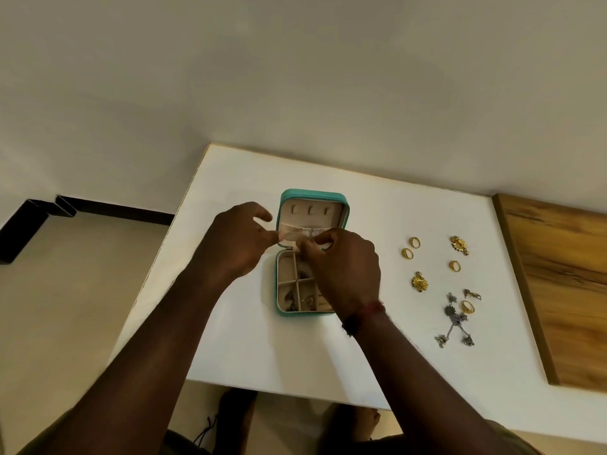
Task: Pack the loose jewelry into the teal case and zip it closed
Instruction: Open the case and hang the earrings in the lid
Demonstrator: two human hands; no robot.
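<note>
Both bare forearms extended forward from the lower edge of the view, converging toward the centre. Left hand (238, 243): palm turned inward, thumb and forefinger tips pinched together, remaining fingers spread loosely above. Right hand (341, 267): back facing up, fingers curled downward, thumb and forefinger tips closed in a fine pinch; whatever lies between them too small to tell. Dark red thread band (363, 316) wrapped around the right wrist. Fingertips of the two hands near each other, not touching.
</note>
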